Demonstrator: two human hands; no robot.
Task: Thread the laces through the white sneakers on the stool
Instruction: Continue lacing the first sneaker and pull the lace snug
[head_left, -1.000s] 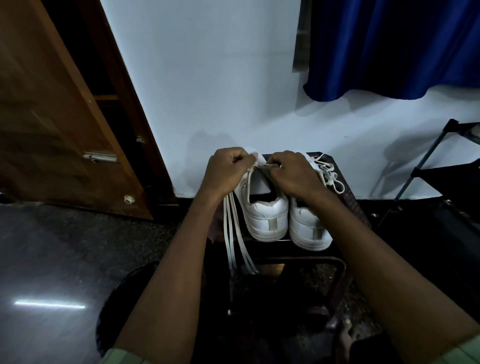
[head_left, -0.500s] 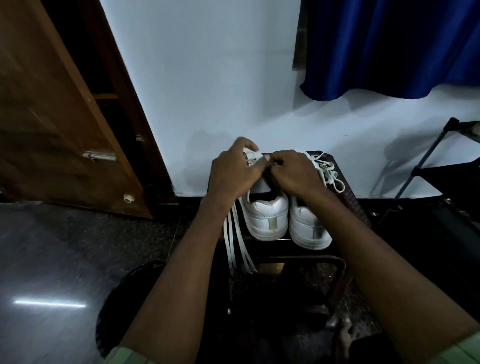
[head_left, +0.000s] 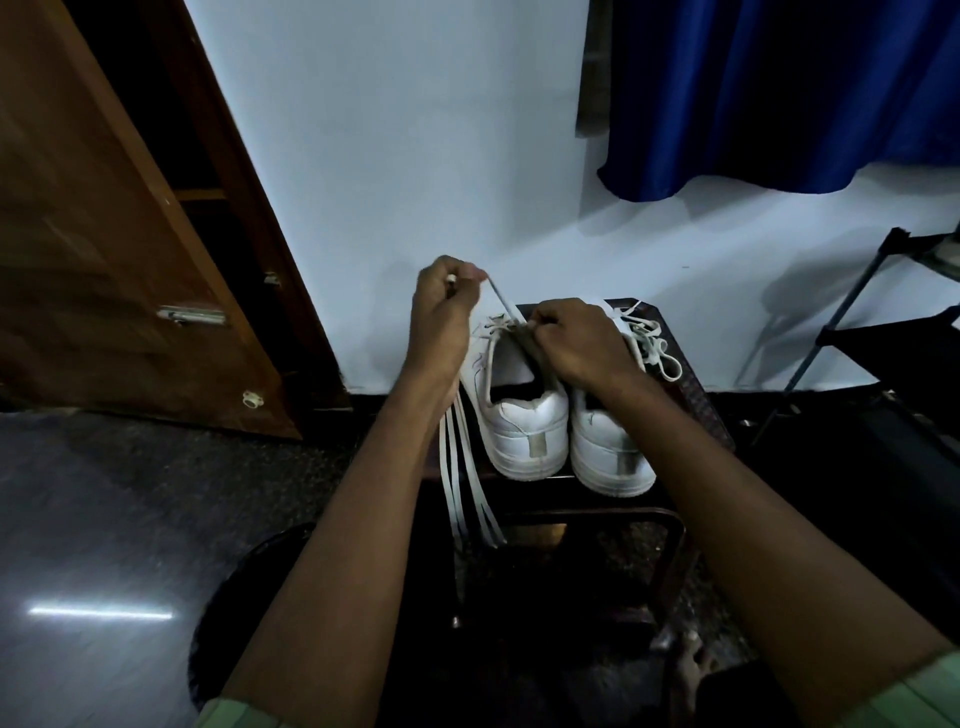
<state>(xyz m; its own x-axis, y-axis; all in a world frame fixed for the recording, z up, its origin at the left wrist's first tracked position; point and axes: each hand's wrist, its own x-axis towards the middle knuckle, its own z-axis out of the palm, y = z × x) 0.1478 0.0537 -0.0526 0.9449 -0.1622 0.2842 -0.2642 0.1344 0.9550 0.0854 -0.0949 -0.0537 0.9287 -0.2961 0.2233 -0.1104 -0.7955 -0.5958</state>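
The two white sneakers stood side by side on the dark stool (head_left: 675, 332), heels toward the person and toes toward the wall at twelve o'clock, so each shoe's long axis ran from six to twelve. The left sneaker (head_left: 519, 415) was the one being worked; the right sneaker (head_left: 608, 452) sat just beside it at three o'clock, with a loose lace (head_left: 654, 343) lying by its front. The left hand (head_left: 444, 317) was curled tight, pinching the lace (head_left: 501, 299) near its tip above and at about ten o'clock from the left sneaker's eyelets, and a taut run of lace slanted down from that pinch toward four o'clock into the eyelet area. More strands of the same lace hung from under the left wrist down past the stool's edge toward six o'clock. The right hand (head_left: 576, 340) was curled over the top of the left sneaker's opening, its fingertips pinched at the eyelet row where the taut lace arrived; whether it gripped the lace or the shoe's edge could not be told. The eyelet sat directly under the right hand, the nearer one, so the coming pull probably lay along the line from the eyelet to the left hand.
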